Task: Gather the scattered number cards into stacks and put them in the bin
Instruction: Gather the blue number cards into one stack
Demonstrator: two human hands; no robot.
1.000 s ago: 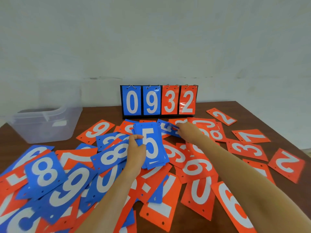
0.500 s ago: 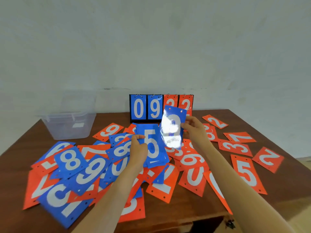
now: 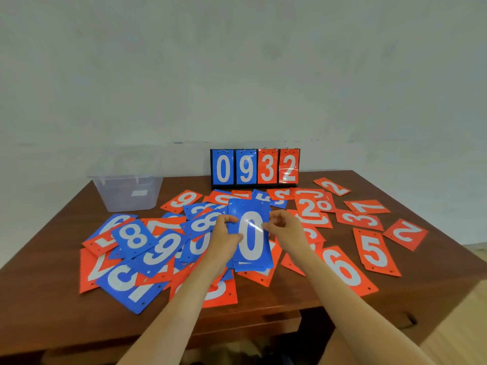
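Left hand (image 3: pixel 224 238) and right hand (image 3: pixel 286 229) each grip a long edge of a blue card stack (image 3: pixel 250 241), zero on top. Light, glossy, probably slippery: squeeze both edges. Around them lie loose cards (image 3: pixel 375 252); bin (image 3: pixel 129 192) beyond the left hand.

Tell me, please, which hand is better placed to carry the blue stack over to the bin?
Left, probably. The left hand grips the blue stack along its left edge, and the bin stands back left, on that side; the right hand would have to reach across.
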